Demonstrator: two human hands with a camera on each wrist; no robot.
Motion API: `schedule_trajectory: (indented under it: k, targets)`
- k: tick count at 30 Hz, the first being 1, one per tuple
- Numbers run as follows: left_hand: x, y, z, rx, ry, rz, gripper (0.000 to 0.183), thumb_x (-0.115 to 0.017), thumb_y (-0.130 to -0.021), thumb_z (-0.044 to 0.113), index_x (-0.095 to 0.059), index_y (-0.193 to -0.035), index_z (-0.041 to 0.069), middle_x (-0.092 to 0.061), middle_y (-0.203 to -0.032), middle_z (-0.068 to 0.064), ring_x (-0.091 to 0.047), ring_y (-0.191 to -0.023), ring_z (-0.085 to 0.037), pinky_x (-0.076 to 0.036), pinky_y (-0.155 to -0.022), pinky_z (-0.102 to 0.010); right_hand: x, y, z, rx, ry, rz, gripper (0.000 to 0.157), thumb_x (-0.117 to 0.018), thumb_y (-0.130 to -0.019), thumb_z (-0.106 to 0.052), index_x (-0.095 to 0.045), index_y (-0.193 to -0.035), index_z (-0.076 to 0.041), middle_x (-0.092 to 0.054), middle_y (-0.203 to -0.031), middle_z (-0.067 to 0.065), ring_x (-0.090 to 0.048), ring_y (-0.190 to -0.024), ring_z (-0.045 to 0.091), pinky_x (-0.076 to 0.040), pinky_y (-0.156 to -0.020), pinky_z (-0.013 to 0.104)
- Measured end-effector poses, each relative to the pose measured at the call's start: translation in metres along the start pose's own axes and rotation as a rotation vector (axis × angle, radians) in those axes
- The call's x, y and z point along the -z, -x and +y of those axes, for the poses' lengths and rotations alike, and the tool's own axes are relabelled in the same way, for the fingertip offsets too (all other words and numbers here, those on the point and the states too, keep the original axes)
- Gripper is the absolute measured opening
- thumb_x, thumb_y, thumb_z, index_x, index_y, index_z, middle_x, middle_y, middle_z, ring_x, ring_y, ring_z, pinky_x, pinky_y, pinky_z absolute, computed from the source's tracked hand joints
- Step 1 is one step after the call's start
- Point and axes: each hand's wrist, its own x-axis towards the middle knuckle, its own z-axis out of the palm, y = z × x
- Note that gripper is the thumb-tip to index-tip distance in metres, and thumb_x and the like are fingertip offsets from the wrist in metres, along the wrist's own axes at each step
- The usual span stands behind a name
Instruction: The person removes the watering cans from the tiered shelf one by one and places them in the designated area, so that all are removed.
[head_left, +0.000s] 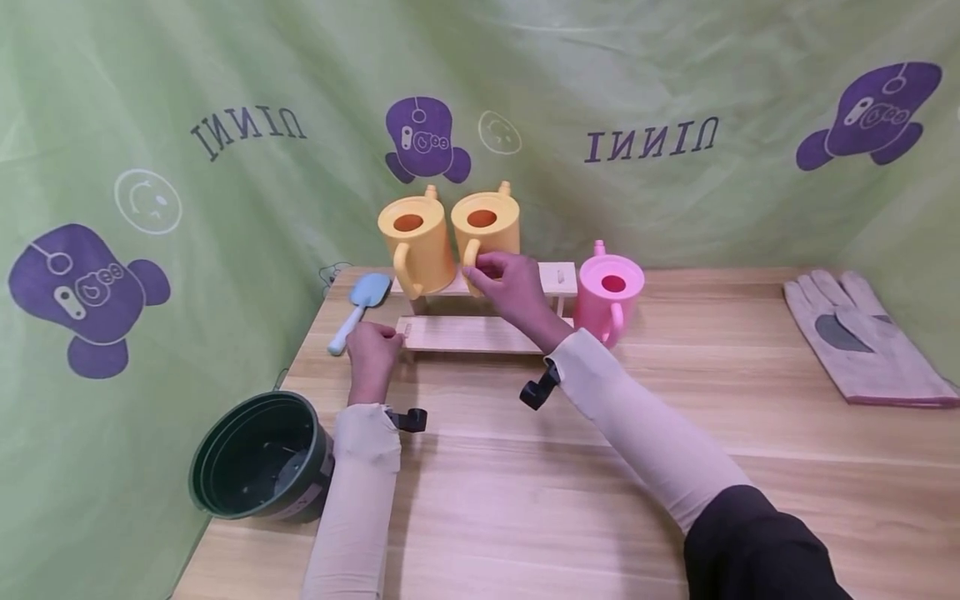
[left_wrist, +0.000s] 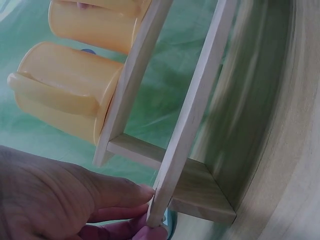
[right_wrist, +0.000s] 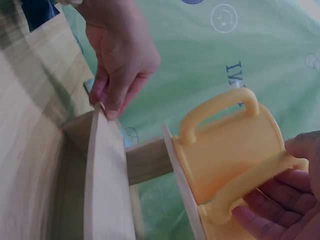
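Two yellow watering cans [head_left: 422, 246] stand side by side on the upper step of a small two-step wooden rack [head_left: 480, 333]. My right hand [head_left: 513, 292] grips the handle of the right-hand yellow watering can [head_left: 501, 225], its fingers curled round it in the right wrist view. My left hand [head_left: 372, 354] pinches the left end of the rack's lower board [left_wrist: 182, 120] between thumb and fingers. Just right of the rack stands a pink watering can [head_left: 611, 292] on the table. A blue hand shovel [head_left: 367, 293] lies left of the rack, near my left hand.
A dark green pot [head_left: 311, 492] stands at the table's left edge, beside my left forearm. A pair of light work gloves [head_left: 870, 350] lies at the far right. Green printed cloth [head_left: 540, 75] hangs behind the wooden table [head_left: 712, 375] and along its sides.
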Motion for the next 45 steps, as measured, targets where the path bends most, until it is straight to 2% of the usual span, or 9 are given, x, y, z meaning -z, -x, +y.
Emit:
schedule_trajectory:
  k: [9,15,22,26,29,34,38,41,45]
  targets:
    - [0.0,-0.001,0.001,-0.019,-0.014,-0.004,0.023,-0.067,-0.093,0.013,-0.075,-0.108,-0.002,-0.074,-0.112,-0.02,-0.064,-0.108,-0.033,-0.05,-0.094,-0.044,-0.001,0.007,-0.003,0.052,0.07,0.011,0.022,-0.073,-0.091,-0.016,-0.076,-0.11,-0.004,-0.078,-0.103,0.013,-0.075,-0.097,0.025,-0.059,-0.087,0.036]
    - [0.0,0.001,0.001,-0.033,-0.007,0.006,0.023,-0.067,-0.092,0.013,-0.075,-0.108,-0.002,-0.075,-0.11,-0.02,-0.065,-0.104,-0.033,-0.051,-0.092,-0.044,0.014,0.018,-0.006,0.077,0.11,0.063,0.023,-0.074,-0.09,-0.013,-0.076,-0.111,-0.005,-0.078,-0.101,0.014,-0.074,-0.093,0.026,-0.058,-0.083,0.039]
    - [0.001,0.003,-0.003,-0.05,0.019,0.033,0.022,-0.066,-0.091,0.011,-0.076,-0.105,-0.003,-0.074,-0.111,-0.021,-0.062,-0.108,-0.034,-0.046,-0.098,-0.046,0.061,0.035,-0.024,0.027,0.086,0.064,0.028,-0.071,-0.092,-0.013,-0.073,-0.12,-0.008,-0.076,-0.111,0.015,-0.073,-0.093,0.026,-0.06,-0.077,0.035]
    - [0.002,0.004,-0.006,-0.044,0.025,0.038,0.022,-0.066,-0.092,0.011,-0.076,-0.105,-0.003,-0.074,-0.11,-0.021,-0.062,-0.106,-0.034,-0.047,-0.096,-0.046,0.095,0.044,-0.032,0.002,0.107,0.093,0.024,-0.07,-0.092,-0.011,-0.074,-0.116,-0.008,-0.076,-0.111,0.016,-0.072,-0.092,0.026,-0.059,-0.071,0.024]
    - [0.002,0.005,-0.008,-0.037,0.03,0.037,0.023,-0.066,-0.092,0.012,-0.075,-0.107,-0.003,-0.074,-0.111,-0.022,-0.063,-0.107,-0.035,-0.048,-0.096,-0.046,0.121,0.051,-0.034,-0.005,0.157,0.126,0.023,-0.069,-0.093,-0.01,-0.074,-0.115,-0.009,-0.077,-0.11,0.016,-0.071,-0.086,0.019,-0.054,-0.064,0.015]
    - [0.001,0.006,-0.009,-0.016,0.041,0.036,0.024,-0.066,-0.093,0.013,-0.075,-0.109,-0.003,-0.074,-0.113,-0.021,-0.061,-0.112,-0.035,-0.047,-0.099,-0.047,0.162,0.061,-0.022,0.052,0.218,0.207,0.021,-0.068,-0.094,-0.009,-0.075,-0.114,-0.006,-0.076,-0.107,0.018,-0.063,-0.08,-0.005,-0.048,-0.063,0.008]
    - [0.001,0.006,-0.008,-0.018,0.036,0.038,0.024,-0.066,-0.093,0.013,-0.075,-0.109,-0.003,-0.074,-0.113,-0.021,-0.063,-0.109,-0.034,-0.049,-0.097,-0.046,0.188,0.07,0.002,0.096,0.231,0.26,0.02,-0.068,-0.094,-0.008,-0.075,-0.112,-0.003,-0.076,-0.104,0.021,-0.058,-0.074,-0.009,-0.045,-0.063,0.006]
    - [0.001,0.006,-0.007,-0.022,0.022,0.034,0.024,-0.066,-0.093,0.013,-0.075,-0.11,-0.002,-0.074,-0.113,-0.02,-0.065,-0.106,-0.033,-0.05,-0.095,-0.045,0.201,0.08,0.023,0.111,0.269,0.301,0.018,-0.07,-0.092,-0.008,-0.076,-0.109,-0.004,-0.078,-0.091,-0.001,-0.052,-0.064,-0.007,-0.039,-0.057,0.008]
    - [0.0,0.004,-0.003,-0.039,-0.009,0.014,0.023,-0.065,-0.094,0.014,-0.075,-0.11,-0.001,-0.075,-0.112,-0.019,-0.066,-0.104,-0.032,-0.051,-0.092,-0.044,0.212,0.096,0.047,0.105,0.341,0.352,0.017,-0.073,-0.09,-0.008,-0.078,-0.106,-0.006,-0.06,-0.078,-0.043,-0.045,-0.057,-0.011,-0.034,-0.051,0.01]
